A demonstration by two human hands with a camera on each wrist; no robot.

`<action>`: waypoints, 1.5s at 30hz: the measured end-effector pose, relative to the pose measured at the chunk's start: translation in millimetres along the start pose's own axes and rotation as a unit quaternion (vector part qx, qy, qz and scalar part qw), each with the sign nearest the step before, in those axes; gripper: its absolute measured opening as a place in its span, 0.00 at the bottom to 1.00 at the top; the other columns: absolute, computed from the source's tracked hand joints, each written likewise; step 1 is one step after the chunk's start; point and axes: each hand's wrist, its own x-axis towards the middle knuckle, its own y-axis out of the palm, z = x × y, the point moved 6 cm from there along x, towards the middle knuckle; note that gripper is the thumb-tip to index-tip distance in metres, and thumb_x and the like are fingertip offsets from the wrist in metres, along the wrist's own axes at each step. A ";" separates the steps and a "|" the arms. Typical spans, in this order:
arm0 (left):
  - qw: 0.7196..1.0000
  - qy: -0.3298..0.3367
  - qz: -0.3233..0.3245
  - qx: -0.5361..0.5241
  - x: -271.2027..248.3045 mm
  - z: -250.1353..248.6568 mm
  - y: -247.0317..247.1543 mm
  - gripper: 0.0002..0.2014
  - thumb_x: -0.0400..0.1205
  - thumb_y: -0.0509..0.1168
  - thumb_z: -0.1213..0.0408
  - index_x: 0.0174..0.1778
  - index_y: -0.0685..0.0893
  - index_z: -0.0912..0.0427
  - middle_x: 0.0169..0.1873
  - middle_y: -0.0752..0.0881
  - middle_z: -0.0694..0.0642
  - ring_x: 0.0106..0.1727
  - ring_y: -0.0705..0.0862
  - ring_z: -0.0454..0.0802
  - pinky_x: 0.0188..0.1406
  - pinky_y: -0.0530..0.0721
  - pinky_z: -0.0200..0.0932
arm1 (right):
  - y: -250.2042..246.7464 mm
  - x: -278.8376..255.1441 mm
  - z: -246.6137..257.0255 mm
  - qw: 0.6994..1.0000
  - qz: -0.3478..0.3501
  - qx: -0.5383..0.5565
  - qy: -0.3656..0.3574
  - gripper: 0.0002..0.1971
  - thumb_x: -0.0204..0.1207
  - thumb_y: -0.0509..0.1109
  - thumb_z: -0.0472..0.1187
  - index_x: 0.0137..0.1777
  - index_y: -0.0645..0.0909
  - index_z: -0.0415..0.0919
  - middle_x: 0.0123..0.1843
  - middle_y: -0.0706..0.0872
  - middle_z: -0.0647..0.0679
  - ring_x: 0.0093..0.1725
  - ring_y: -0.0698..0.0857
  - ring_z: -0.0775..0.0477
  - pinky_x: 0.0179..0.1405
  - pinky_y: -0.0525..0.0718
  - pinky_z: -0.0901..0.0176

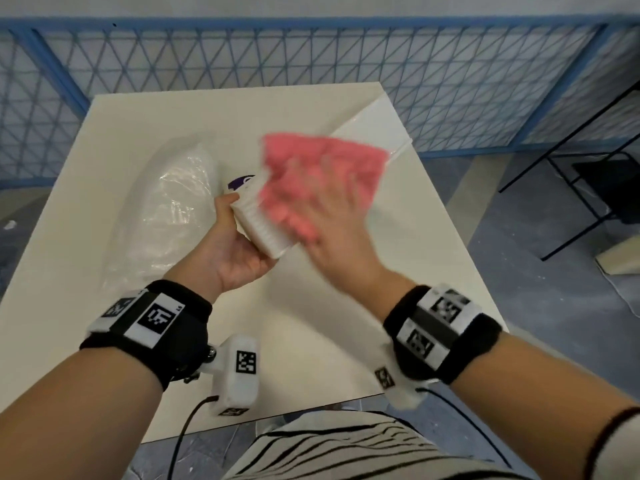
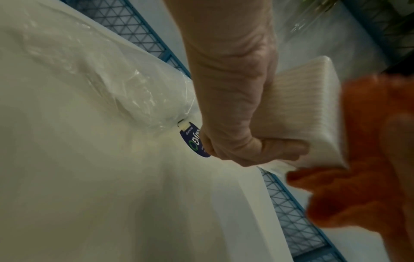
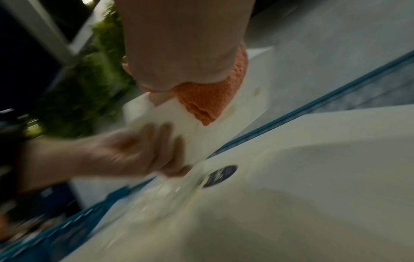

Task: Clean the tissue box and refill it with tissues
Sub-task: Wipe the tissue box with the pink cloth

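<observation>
Left hand point(image 1: 239, 251) fingers clamp the ribbed white tissue box point(image 1: 263, 226) tilted off the table, long axis running away-left; right hand point(image 1: 332, 230) fingers spread flat, pressing pink cloth point(image 1: 322, 168) on its upper-right face.

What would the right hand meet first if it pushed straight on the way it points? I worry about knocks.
The pink cloth under it, pressed against the white tissue box; depth is blurred.

one tissue box point(image 1: 263, 226), one cloth point(image 1: 322, 171) (pink) — one bag point(image 1: 166, 209)
</observation>
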 end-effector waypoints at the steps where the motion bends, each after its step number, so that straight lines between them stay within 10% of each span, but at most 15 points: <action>1: 1.000 0.012 0.012 -0.005 -0.2 1.1 1.9 0.29 0.77 0.54 0.34 0.47 0.86 0.56 0.36 0.91 0.55 0.32 0.89 0.52 0.34 0.86 0.42 | 14.2 -10.0 17.2 0.995 0.050 -0.052 -0.066 0.22 0.82 0.54 0.51 0.72 0.77 0.49 0.77 0.74 0.42 0.80 0.63 0.31 0.78 0.49 0.37; 4: 0.999 0.022 0.025 -0.002 -2.8 1.7 -0.9 0.32 0.79 0.50 0.35 0.39 0.89 0.57 0.37 0.90 0.55 0.34 0.88 0.51 0.34 0.83 0.41 | 9.6 -11.9 10.0 0.983 0.075 -0.122 -0.113 0.22 0.84 0.51 0.53 0.73 0.76 0.51 0.79 0.72 0.46 0.81 0.63 0.38 0.79 0.49 0.33; 8: 0.999 0.011 0.003 0.040 -8.3 -3.4 -13.1 0.24 0.77 0.54 0.39 0.48 0.82 0.55 0.31 0.87 0.54 0.32 0.87 0.50 0.30 0.83 0.37 | -46.9 14.9 -53.6 0.980 -0.045 0.073 0.178 0.16 0.86 0.48 0.53 0.62 0.76 0.60 0.67 0.80 0.62 0.69 0.78 0.54 0.74 0.70 0.40; 10: 0.997 0.018 0.001 0.071 -9.7 -5.2 -17.1 0.23 0.78 0.53 0.39 0.51 0.82 0.53 0.35 0.88 0.53 0.38 0.86 0.50 0.32 0.84 0.40 | -63.9 11.7 -87.6 0.894 -0.112 0.218 0.376 0.08 0.84 0.56 0.53 0.51 0.75 0.53 0.42 0.83 0.56 0.45 0.83 0.50 0.54 0.84 0.46; 12: 0.994 0.037 -0.001 0.106 -12.6 -7.4 -17.5 0.22 0.80 0.51 0.39 0.55 0.80 0.50 0.41 0.87 0.52 0.45 0.84 0.50 0.38 0.83 0.43 | -60.8 -5.7 -112.4 0.737 -0.142 0.401 0.526 0.15 0.82 0.59 0.58 0.54 0.74 0.47 0.33 0.81 0.49 0.34 0.81 0.47 0.39 0.85 0.52; 14: 0.988 0.058 -0.003 0.145 -15.3 -12.0 -16.7 0.20 0.81 0.49 0.41 0.55 0.80 0.48 0.46 0.85 0.51 0.45 0.82 0.49 0.36 0.84 0.41 | -57.5 -15.9 -125.6 0.659 -0.134 0.519 0.527 0.31 0.71 0.64 0.70 0.64 0.74 0.49 0.46 0.88 0.45 0.41 0.87 0.48 0.44 0.86 0.54; 18: 0.979 0.094 -0.008 0.182 -16.2 -22.7 -21.0 0.19 0.84 0.50 0.44 0.61 0.80 0.47 0.58 0.83 0.52 0.54 0.80 0.50 0.48 0.82 0.46 | -48.2 -25.2 -121.7 0.619 -0.053 0.600 0.504 0.44 0.62 0.77 0.64 0.75 0.69 0.47 0.70 0.82 0.42 0.67 0.83 0.39 0.64 0.80 0.35; 22: 0.978 0.123 -0.039 0.161 -17.1 -32.2 -26.4 0.17 0.84 0.53 0.41 0.56 0.82 0.45 0.48 0.91 0.45 0.52 0.86 0.45 0.52 0.83 0.46 | -39.6 -36.7 -112.9 0.550 -0.011 0.655 0.518 0.36 0.70 0.77 0.54 0.75 0.69 0.44 0.72 0.80 0.37 0.68 0.81 0.34 0.70 0.74 0.31; 27: 0.983 0.153 -0.020 0.101 -16.5 -35.6 -25.6 0.37 0.79 0.40 0.31 0.52 0.90 0.49 0.54 0.91 0.48 0.55 0.88 0.43 0.50 0.88 0.40 | -29.6 -54.1 -108.2 0.489 -0.041 0.642 0.589 0.39 0.57 0.84 0.53 0.66 0.70 0.45 0.60 0.83 0.31 0.59 0.85 0.28 0.68 0.79 0.41; 30: 0.982 0.188 -0.001 0.036 -15.2 -36.5 -15.7 0.40 0.71 0.48 0.27 0.61 0.81 0.58 0.55 0.90 0.52 0.62 0.85 0.48 0.68 0.80 0.47 | -21.4 -52.9 -103.9 0.488 -0.084 0.639 0.589 0.27 0.67 0.76 0.56 0.59 0.71 0.42 0.47 0.86 0.34 0.62 0.84 0.30 0.71 0.76 0.41; 34: 0.985 0.170 0.022 0.018 -8.1 -24.8 7.8 0.56 0.50 0.76 0.34 0.73 0.65 0.51 0.65 0.81 0.55 0.65 0.83 0.55 0.64 0.82 0.59 | -3.3 -49.7 -92.5 0.513 -0.058 0.651 0.557 0.22 0.74 0.68 0.59 0.55 0.71 0.42 0.45 0.80 0.35 0.58 0.75 0.30 0.79 0.60 0.36; 37: 0.985 0.167 -0.039 -0.003 -1.9 -18.5 16.0 0.25 0.73 0.72 0.46 0.60 0.74 0.53 0.56 0.85 0.54 0.60 0.85 0.55 0.59 0.84 0.61 | 11.8 -51.6 -83.0 0.555 -0.043 0.638 0.532 0.31 0.69 0.73 0.59 0.67 0.66 0.47 0.60 0.80 0.27 0.63 0.76 0.19 0.73 0.71 0.34; 39: 0.981 0.180 -0.075 -0.004 0.9 -18.3 15.0 0.12 0.80 0.66 0.52 0.53 0.75 0.53 0.51 0.85 0.54 0.57 0.86 0.55 0.50 0.88 0.55 | 15.8 -51.8 -81.3 0.570 -0.056 0.638 0.514 0.37 0.66 0.75 0.61 0.72 0.65 0.52 0.68 0.78 0.26 0.57 0.82 0.21 0.51 0.87 0.43; 41: 0.979 0.186 -0.077 -0.009 2.6 -20.3 10.7 0.14 0.82 0.65 0.53 0.57 0.74 0.55 0.51 0.85 0.54 0.58 0.86 0.56 0.49 0.88 0.53 | 9.3 -51.8 -85.0 0.587 -0.079 0.615 0.520 0.32 0.71 0.69 0.65 0.69 0.72 0.47 0.63 0.82 0.26 0.44 0.83 0.31 0.32 0.85 0.56; 45: 0.979 0.195 -0.064 -0.019 4.6 -20.3 0.0 0.25 0.82 0.65 0.53 0.70 0.66 0.58 0.57 0.82 0.54 0.61 0.85 0.59 0.47 0.89 0.54 | -54.6 -46.7 -115.7 0.721 -0.251 0.392 0.513 0.19 0.85 0.57 0.54 0.56 0.77 0.37 0.40 0.87 0.44 0.31 0.85 0.49 0.33 0.81 0.58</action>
